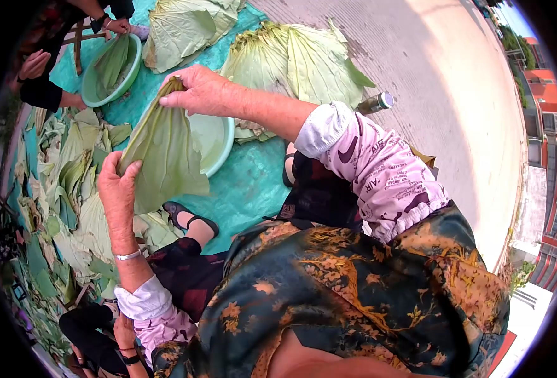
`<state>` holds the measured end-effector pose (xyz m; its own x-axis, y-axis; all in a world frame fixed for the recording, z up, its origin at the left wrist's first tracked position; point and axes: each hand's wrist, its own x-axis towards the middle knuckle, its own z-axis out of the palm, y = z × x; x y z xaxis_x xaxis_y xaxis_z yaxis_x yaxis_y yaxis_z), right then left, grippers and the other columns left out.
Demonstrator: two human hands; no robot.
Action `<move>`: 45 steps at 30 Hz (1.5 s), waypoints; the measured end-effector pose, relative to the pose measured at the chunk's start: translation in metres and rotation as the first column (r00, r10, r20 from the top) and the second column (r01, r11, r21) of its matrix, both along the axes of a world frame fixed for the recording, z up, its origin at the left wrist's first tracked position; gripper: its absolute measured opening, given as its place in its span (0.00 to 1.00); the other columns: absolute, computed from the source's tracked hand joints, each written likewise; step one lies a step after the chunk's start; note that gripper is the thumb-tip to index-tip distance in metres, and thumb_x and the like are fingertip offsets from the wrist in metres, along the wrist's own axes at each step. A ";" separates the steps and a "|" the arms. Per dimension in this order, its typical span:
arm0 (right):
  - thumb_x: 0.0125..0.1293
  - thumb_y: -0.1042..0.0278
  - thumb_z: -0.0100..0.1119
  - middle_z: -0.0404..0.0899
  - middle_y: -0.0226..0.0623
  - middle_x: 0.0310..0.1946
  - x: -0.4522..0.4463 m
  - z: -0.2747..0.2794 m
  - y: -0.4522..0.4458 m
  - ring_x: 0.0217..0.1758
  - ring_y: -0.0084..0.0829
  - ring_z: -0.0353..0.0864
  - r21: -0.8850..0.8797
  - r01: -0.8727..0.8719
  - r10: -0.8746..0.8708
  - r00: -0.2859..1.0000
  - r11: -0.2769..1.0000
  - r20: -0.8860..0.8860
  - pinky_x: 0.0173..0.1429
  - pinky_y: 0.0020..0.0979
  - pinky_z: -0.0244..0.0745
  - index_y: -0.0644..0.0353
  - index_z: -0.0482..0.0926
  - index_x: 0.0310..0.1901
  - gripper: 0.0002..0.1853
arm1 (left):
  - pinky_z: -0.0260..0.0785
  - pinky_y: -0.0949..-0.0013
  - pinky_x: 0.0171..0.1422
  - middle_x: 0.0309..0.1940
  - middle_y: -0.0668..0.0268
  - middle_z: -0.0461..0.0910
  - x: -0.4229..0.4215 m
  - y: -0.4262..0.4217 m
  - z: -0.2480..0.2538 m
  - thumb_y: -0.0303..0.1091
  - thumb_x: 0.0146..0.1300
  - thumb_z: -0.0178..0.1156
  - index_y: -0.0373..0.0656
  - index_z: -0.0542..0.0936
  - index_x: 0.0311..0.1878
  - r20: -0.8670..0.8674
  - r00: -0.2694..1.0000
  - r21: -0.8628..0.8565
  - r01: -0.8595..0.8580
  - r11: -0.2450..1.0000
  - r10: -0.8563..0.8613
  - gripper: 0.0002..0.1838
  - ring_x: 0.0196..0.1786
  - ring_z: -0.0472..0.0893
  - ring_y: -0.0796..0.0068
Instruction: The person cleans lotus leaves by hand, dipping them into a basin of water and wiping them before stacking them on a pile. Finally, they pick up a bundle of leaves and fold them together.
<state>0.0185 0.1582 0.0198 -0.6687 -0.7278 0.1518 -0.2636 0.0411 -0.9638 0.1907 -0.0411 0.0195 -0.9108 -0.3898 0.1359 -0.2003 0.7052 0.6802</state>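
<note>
Leaf (168, 157): in your left hand (116, 186) and right hand (199, 91), before the near basin (229, 138).
Leaf heap (89, 230): on your left.
Jar (375, 103): right of the nearer leaf stack (319, 66).

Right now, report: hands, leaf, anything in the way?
Right hand gripping leaf at narrow end; left hand holding its edge. Leaf raised, partly hiding basin. No obstruction visible.

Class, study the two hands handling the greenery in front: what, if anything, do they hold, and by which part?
A large green leaf: the right hand pinches its narrow top end, and the left hand grips its side edge.
</note>
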 end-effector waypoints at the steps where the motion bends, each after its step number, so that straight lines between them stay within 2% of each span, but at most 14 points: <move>1: 0.56 0.62 0.62 0.81 0.41 0.29 -0.005 -0.004 -0.001 0.33 0.29 0.79 0.003 0.020 -0.020 1.000 1.000 -0.015 0.43 0.31 0.74 0.62 0.79 0.39 0.13 | 0.68 0.72 0.43 0.32 0.66 0.76 0.000 -0.002 0.000 0.29 0.51 0.65 0.38 0.76 0.40 0.008 1.000 0.001 -0.011 1.000 0.011 0.13 0.34 0.75 0.74; 9: 0.55 0.62 0.62 0.80 0.41 0.27 -0.022 -0.020 -0.007 0.31 0.29 0.79 0.002 0.085 -0.085 0.996 0.996 0.004 0.39 0.31 0.75 0.61 0.79 0.41 0.15 | 0.69 0.71 0.42 0.31 0.64 0.79 0.002 -0.013 -0.003 0.30 0.51 0.65 0.37 0.77 0.42 0.055 0.998 -0.050 -0.034 0.998 0.037 0.15 0.33 0.77 0.74; 13: 0.61 0.63 0.59 0.78 0.31 0.33 -0.024 -0.013 -0.005 0.33 0.21 0.77 0.104 0.027 -0.037 0.995 0.994 0.096 0.32 0.25 0.78 0.58 0.78 0.45 0.13 | 0.70 0.68 0.44 0.34 0.59 0.80 0.001 -0.017 -0.006 0.31 0.50 0.65 0.37 0.77 0.44 0.098 0.995 -0.102 -0.010 0.995 0.020 0.17 0.36 0.79 0.68; 16: 0.62 0.61 0.57 0.80 0.29 0.37 -0.028 -0.012 -0.005 0.39 0.19 0.77 0.077 -0.041 0.028 0.988 0.996 0.153 0.38 0.23 0.77 0.53 0.79 0.47 0.13 | 0.70 0.64 0.45 0.38 0.56 0.81 -0.001 -0.014 0.002 0.35 0.50 0.64 0.40 0.77 0.46 0.184 0.979 -0.162 -0.063 0.985 0.093 0.19 0.40 0.80 0.60; 19: 0.61 0.56 0.58 0.79 0.26 0.36 -0.022 0.005 -0.004 0.35 0.17 0.74 0.116 -0.136 0.114 0.978 0.984 0.177 0.38 0.20 0.73 0.50 0.78 0.50 0.17 | 0.69 0.61 0.47 0.40 0.57 0.80 0.000 -0.017 -0.003 0.37 0.50 0.64 0.41 0.77 0.46 0.182 0.975 -0.188 -0.089 0.978 0.124 0.19 0.43 0.79 0.56; 20: 0.59 0.55 0.60 0.80 0.31 0.38 -0.021 0.009 -0.003 0.41 0.23 0.76 0.126 -0.170 0.147 0.974 0.977 0.170 0.40 0.25 0.74 0.49 0.80 0.47 0.16 | 0.69 0.61 0.48 0.40 0.56 0.80 -0.001 -0.017 -0.001 0.37 0.50 0.64 0.41 0.77 0.46 0.206 0.969 -0.199 -0.097 0.975 0.138 0.19 0.43 0.79 0.56; 22: 0.61 0.53 0.58 0.79 0.26 0.36 -0.019 0.006 -0.004 0.34 0.17 0.74 0.091 -0.155 0.142 0.981 0.984 0.135 0.38 0.21 0.71 0.50 0.80 0.48 0.16 | 0.69 0.60 0.49 0.41 0.56 0.80 -0.001 -0.015 0.001 0.37 0.50 0.64 0.42 0.77 0.46 0.260 0.953 -0.207 -0.101 0.973 0.154 0.19 0.44 0.79 0.57; 26: 0.61 0.54 0.58 0.81 0.26 0.31 -0.030 -0.010 -0.010 0.32 0.20 0.77 0.140 -0.038 0.022 0.994 0.989 0.112 0.36 0.23 0.71 0.48 0.82 0.44 0.13 | 0.69 0.60 0.50 0.43 0.57 0.79 0.000 -0.017 0.002 0.38 0.51 0.64 0.44 0.76 0.48 0.197 0.973 -0.230 -0.076 0.970 0.122 0.20 0.47 0.78 0.59; 28: 0.62 0.60 0.56 0.78 0.31 0.28 -0.034 -0.011 -0.015 0.29 0.25 0.75 0.147 0.062 -0.076 0.992 0.987 0.098 0.33 0.28 0.71 0.59 0.79 0.38 0.12 | 0.69 0.60 0.50 0.44 0.58 0.79 0.000 -0.019 -0.004 0.39 0.51 0.64 0.45 0.76 0.49 0.103 0.989 -0.211 -0.086 0.974 0.110 0.21 0.48 0.78 0.60; 29: 0.59 0.64 0.61 0.76 0.24 0.23 -0.037 -0.019 -0.018 0.25 0.15 0.71 0.060 0.125 -0.131 0.984 0.990 0.119 0.27 0.22 0.67 0.59 0.80 0.35 0.08 | 0.69 0.61 0.50 0.46 0.61 0.78 -0.001 -0.024 -0.006 0.40 0.52 0.64 0.46 0.75 0.50 0.128 0.983 -0.213 -0.103 0.972 0.132 0.21 0.48 0.78 0.61; 40: 0.59 0.67 0.59 0.82 0.37 0.28 -0.068 -0.089 -0.031 0.30 0.26 0.79 0.085 0.323 -0.259 0.868 0.943 -0.423 0.37 0.29 0.73 0.62 0.80 0.36 0.08 | 0.70 0.64 0.46 0.44 0.63 0.78 -0.002 -0.017 0.011 0.41 0.53 0.64 0.45 0.76 0.48 0.037 0.984 -0.116 -0.166 0.979 0.172 0.20 0.40 0.79 0.66; 41: 0.60 0.63 0.58 0.81 0.40 0.29 -0.069 -0.097 -0.034 0.32 0.29 0.80 0.051 0.259 -0.236 0.932 0.964 -0.273 0.38 0.30 0.73 0.60 0.80 0.36 0.09 | 0.71 0.64 0.45 0.43 0.63 0.79 -0.003 -0.017 0.011 0.40 0.53 0.64 0.45 0.76 0.48 0.025 0.986 -0.101 -0.165 0.981 0.168 0.20 0.40 0.79 0.66; 44: 0.59 0.64 0.55 0.81 0.44 0.30 -0.060 -0.090 -0.038 0.33 0.37 0.80 0.118 0.400 -0.315 0.845 0.909 -0.433 0.39 0.34 0.73 0.58 0.80 0.35 0.08 | 0.70 0.64 0.46 0.44 0.62 0.79 0.001 -0.010 0.022 0.40 0.54 0.63 0.44 0.76 0.48 -0.013 0.987 -0.090 -0.162 0.983 0.161 0.19 0.42 0.79 0.65; 45: 0.62 0.54 0.56 0.81 0.33 0.28 -0.065 -0.100 -0.044 0.30 0.28 0.78 0.247 0.468 -0.310 0.817 0.849 -0.486 0.35 0.29 0.71 0.44 0.81 0.42 0.11 | 0.71 0.67 0.45 0.43 0.63 0.79 0.000 -0.012 0.020 0.39 0.54 0.63 0.43 0.76 0.48 -0.034 0.987 -0.110 -0.163 0.980 0.160 0.19 0.40 0.79 0.68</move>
<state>-0.0464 0.1147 -0.0807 -0.8364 -0.4756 0.2726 -0.5198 0.5300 -0.6700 0.1902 -0.0533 0.0396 -0.8331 -0.5123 0.2086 -0.3019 0.7372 0.6045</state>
